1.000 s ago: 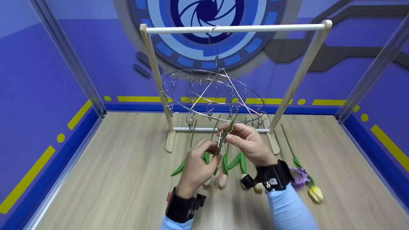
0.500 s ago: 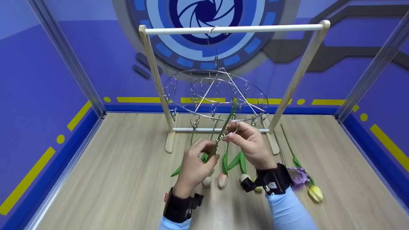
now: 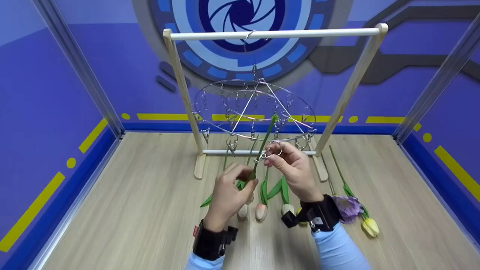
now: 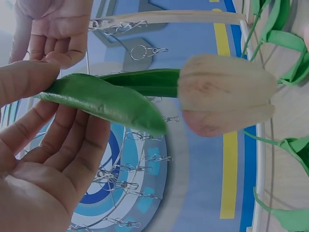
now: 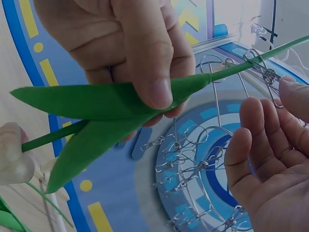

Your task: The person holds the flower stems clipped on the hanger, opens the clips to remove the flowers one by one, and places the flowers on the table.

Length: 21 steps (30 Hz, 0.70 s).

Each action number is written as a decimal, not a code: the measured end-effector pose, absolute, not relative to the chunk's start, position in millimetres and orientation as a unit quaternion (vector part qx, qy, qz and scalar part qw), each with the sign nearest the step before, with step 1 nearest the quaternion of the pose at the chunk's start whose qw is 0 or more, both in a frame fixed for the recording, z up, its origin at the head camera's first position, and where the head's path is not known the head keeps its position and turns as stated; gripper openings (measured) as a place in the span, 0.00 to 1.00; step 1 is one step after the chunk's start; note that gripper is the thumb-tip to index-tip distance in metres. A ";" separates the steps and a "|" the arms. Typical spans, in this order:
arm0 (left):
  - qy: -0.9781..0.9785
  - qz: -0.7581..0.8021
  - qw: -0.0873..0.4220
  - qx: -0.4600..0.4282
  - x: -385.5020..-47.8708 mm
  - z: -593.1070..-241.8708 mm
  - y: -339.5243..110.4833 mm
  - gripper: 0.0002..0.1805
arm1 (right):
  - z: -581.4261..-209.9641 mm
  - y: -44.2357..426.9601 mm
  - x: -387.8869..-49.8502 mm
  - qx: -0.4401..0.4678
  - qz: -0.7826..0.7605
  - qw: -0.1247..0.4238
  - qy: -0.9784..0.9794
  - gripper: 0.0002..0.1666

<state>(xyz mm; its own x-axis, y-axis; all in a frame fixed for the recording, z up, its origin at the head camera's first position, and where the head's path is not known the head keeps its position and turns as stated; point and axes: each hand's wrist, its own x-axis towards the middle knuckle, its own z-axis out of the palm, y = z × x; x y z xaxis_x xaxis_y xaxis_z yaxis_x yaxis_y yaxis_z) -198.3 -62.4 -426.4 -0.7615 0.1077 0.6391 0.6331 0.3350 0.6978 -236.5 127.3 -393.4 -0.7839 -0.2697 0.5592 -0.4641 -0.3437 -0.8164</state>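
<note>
My left hand pinches a tulip where its green leaves meet the stem, thumb on one side and fingers on the other. The pale, pinkish bloom points down towards me, and the bare stem slants up and away. With thumb and fingertips, my right hand pinches a metal clip that hangs from the round wire hanger. The clip's far end lies across the stem; whether it clamps it I cannot tell. In the head view, my left hand hides most of the bloom.
A wooden rack carries the hanger, with several other clips dangling around it. On the table lie a pink tulip, a white tulip, a purple flower and a yellow tulip. Patterned walls enclose the back and sides.
The tulip stem has risen, its tip now reaching up before the hanger. The clip has turned from upright to slanting across the stem. The hanger has shifted slightly to the right.
</note>
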 end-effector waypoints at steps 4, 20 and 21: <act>-0.776 -0.516 0.281 -0.231 -199.0 -427.7 -62.9 0.08 | -393.4 126.4 -237.1 0.322 0.749 0.082 -0.573 0.05; -0.785 -0.494 0.306 -0.214 -199.1 -427.9 -61.5 0.08 | -396.9 124.0 -239.9 0.312 0.737 0.100 -0.592 0.12; -0.785 -0.493 0.307 -0.214 -199.3 -427.8 -61.6 0.08 | -396.7 124.0 -240.0 0.311 0.736 0.101 -0.593 0.14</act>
